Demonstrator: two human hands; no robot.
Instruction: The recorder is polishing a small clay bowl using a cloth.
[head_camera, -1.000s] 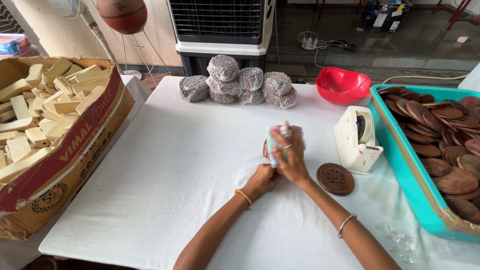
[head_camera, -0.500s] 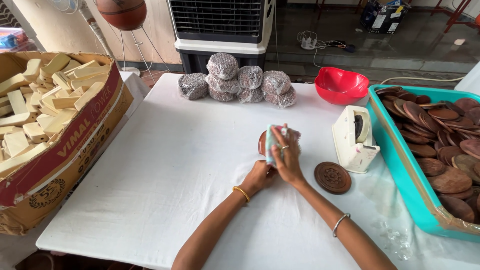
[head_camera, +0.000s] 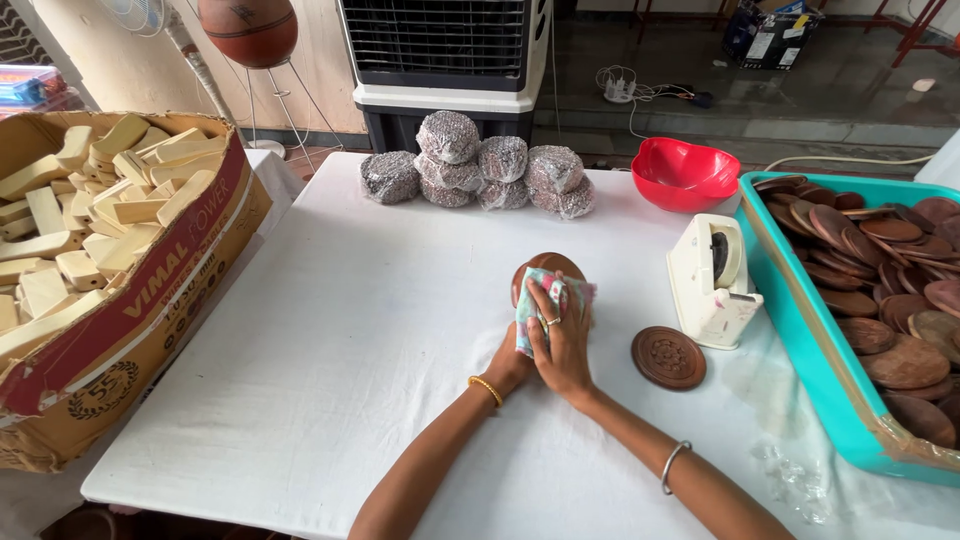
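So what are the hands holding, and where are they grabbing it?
The left hand holds a round brown wooden disc by its lower edge. The right hand presses a patterned cloth flat against the disc's face with its fingers.

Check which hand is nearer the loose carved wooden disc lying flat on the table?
Right. The right hand, pressing a patterned cloth on the held wooden disc, sits just left of the loose carved disc. The left hand is farther left, mostly hidden behind the right.

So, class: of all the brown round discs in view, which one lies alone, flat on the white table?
The carved disc just right of the hands, beside the tape dispenser; the others are heaped in the teal tray or held.
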